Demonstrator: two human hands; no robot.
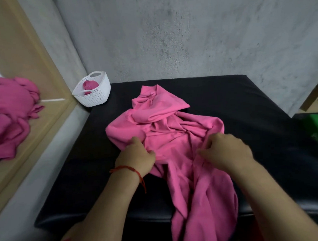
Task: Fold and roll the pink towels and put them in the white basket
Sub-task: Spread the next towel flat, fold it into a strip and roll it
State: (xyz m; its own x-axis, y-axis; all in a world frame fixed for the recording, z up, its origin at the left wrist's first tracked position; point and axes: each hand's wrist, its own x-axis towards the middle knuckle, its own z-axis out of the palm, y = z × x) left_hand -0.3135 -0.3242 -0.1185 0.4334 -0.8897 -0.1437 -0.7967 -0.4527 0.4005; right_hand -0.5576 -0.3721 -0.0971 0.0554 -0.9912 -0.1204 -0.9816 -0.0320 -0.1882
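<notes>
On the black surface [227, 102] both hands — left hand [136, 154], right hand [227, 148] — clutch a crumpled pink towel [165, 123], unfolded; white basket [92, 92] holds one roll [90, 85] — a pile [8, 117] waits.

Black padded bench [245, 104] against grey concrete wall [186, 30].

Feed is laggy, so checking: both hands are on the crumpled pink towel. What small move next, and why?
Probably draw the left hand and right hand apart to spread the towel flat on the table: both grip it, and it lies bunched.
</notes>
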